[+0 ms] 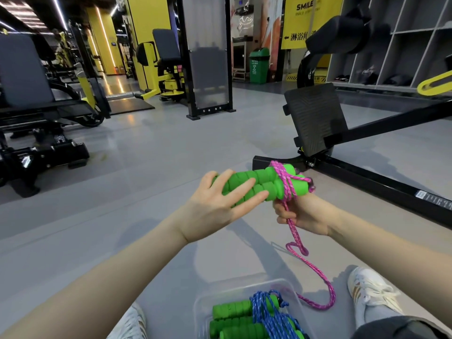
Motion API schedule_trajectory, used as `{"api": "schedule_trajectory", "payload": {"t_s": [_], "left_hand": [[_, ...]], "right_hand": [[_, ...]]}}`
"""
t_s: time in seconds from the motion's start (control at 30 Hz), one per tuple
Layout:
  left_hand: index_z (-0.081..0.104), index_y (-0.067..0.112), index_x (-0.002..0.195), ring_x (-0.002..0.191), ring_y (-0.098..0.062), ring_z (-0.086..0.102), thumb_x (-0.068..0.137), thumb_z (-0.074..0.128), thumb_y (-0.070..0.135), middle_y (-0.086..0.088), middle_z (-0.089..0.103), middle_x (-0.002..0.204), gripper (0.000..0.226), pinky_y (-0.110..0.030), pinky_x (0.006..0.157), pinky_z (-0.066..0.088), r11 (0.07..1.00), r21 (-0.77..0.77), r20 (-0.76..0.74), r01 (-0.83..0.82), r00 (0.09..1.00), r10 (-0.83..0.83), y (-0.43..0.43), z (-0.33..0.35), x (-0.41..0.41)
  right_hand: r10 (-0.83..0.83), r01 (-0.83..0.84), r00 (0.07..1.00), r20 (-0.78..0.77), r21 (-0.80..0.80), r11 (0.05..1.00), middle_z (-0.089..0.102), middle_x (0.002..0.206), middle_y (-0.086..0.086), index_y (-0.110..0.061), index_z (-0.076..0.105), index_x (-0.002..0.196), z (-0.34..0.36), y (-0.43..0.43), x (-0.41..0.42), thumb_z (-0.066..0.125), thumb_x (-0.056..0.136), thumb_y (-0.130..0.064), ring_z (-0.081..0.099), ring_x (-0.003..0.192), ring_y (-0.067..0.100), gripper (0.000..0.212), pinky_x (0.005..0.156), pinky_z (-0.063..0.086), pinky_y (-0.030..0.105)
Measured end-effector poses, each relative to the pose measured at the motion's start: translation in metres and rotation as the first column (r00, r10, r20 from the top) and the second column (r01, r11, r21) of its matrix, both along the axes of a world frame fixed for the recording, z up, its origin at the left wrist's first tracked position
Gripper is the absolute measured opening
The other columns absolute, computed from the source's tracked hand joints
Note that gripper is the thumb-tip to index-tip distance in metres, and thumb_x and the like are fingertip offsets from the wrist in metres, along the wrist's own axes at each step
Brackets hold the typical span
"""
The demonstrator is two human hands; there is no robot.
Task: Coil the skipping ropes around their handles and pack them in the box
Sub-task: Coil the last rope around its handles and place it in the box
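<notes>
left hand point(217, 204) flat on 2 green handles point(259, 176), centre | right hand point(305, 215) pinches pink rope point(297, 237) wound round them | we see blue rope point(266, 311) in box point(239, 288), bottom centre

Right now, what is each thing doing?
pink rope, partly coiled round the handles, tail hanging loose.
green handles, side by side, held up.
blue rope, coiled, lying in the box.
clear box, open.
left hand, fingers straight on the handles.
right hand, grips the pink rope.
</notes>
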State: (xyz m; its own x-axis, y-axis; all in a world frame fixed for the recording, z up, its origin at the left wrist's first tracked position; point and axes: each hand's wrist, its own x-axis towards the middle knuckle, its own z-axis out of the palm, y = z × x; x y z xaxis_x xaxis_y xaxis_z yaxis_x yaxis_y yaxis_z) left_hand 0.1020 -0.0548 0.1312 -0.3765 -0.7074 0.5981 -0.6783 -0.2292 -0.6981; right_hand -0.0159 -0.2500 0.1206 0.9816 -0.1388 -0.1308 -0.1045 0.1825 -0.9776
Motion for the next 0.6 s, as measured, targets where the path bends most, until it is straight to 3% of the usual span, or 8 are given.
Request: {"api": "schedule_trajectory", "payload": {"t_s": [0.1,0.17,0.27,0.33,0.43,0.53,0.6], "left_hand": [[0.05,0.02,0.13,0.088,-0.037,0.062,0.097,0.036,0.005,-0.009,0.065,0.116,0.039,-0.04,0.07,0.046,0.997,0.044,0.016,-0.067,0.998,0.066,0.004,-0.006,0.005],[0.053,0.018,0.126,0.086,-0.037,0.062,0.097,0.038,0.003,-0.009,0.066,0.112,0.036,-0.04,0.068,0.047,0.994,0.045,0.028,-0.1,0.995,0.099,0.007,-0.009,0.015],[0.051,0.017,0.128,0.086,-0.037,0.061,0.095,0.035,0.004,-0.008,0.066,0.112,0.039,-0.04,0.069,0.046,0.982,0.109,0.08,-0.153,0.986,0.145,0.016,-0.018,0.031],[0.046,0.016,0.133,0.088,-0.038,0.059,0.094,0.031,0.006,-0.009,0.062,0.117,0.043,-0.04,0.068,0.046,0.971,0.172,0.101,-0.168,0.983,0.152,0.024,-0.026,0.037],[0.041,0.015,0.137,0.088,-0.04,0.058,0.093,0.037,0.005,-0.013,0.05,0.123,0.046,-0.041,0.067,0.046,0.969,0.225,0.056,-0.1,0.994,0.09,0.026,-0.033,0.034],[0.042,0.016,0.137,0.093,-0.039,0.057,0.097,0.039,0.005,-0.01,0.046,0.125,0.042,-0.043,0.072,0.043,0.972,0.234,0.041,0.021,0.999,-0.031,0.02,-0.035,0.022],[0.043,0.019,0.136,0.097,-0.038,0.054,0.098,0.039,0.009,-0.006,0.048,0.127,0.04,-0.043,0.075,0.041,0.971,0.226,0.041,0.082,0.995,-0.093,0.014,-0.035,0.008]], "right_hand": [[-0.024,0.007,0.992,-0.124,-0.136,0.991,0.045,0.059,0.004,-0.009,0.054,0.093,-0.004,0.009,0.001,0.032,0.1,-0.021,0.03,0.038,0.01,0.026,0.049,0.034,0.025],[0.054,-0.099,0.975,-0.214,-0.203,0.974,0.048,0.06,0.004,-0.009,0.056,0.102,0.002,0.015,-0.002,0.033,0.1,-0.025,0.035,0.039,0.012,0.028,0.051,0.041,0.027],[0.157,-0.252,0.952,-0.263,-0.382,0.889,0.043,0.053,0.002,-0.009,0.058,0.096,0.017,0.021,-0.007,0.039,0.099,-0.024,0.035,0.039,0.012,0.025,0.052,0.046,0.026],[0.117,-0.215,0.971,-0.21,-0.539,0.814,0.036,0.051,-0.002,-0.011,0.061,0.083,0.025,0.023,-0.006,0.046,0.097,-0.027,0.031,0.04,0.009,0.026,0.048,0.04,0.022],[0.015,-0.02,1.0,-0.013,-0.735,0.678,0.039,0.047,-0.007,-0.013,0.057,0.059,0.036,0.021,0.0,0.053,0.093,-0.034,0.028,0.041,0.006,0.04,0.044,0.027,0.018],[0.044,0.141,0.979,0.197,-0.823,0.55,0.032,0.05,0.003,-0.008,0.041,0.051,0.038,0.011,0.008,0.055,0.093,-0.032,0.029,0.043,0.005,0.05,0.049,0.026,0.023],[0.047,0.186,0.968,0.246,-0.832,0.522,0.035,0.046,0.0,-0.008,0.048,0.05,0.039,0.005,0.011,0.056,0.092,-0.031,0.033,0.04,0.004,0.048,0.047,0.027,0.017]]}}
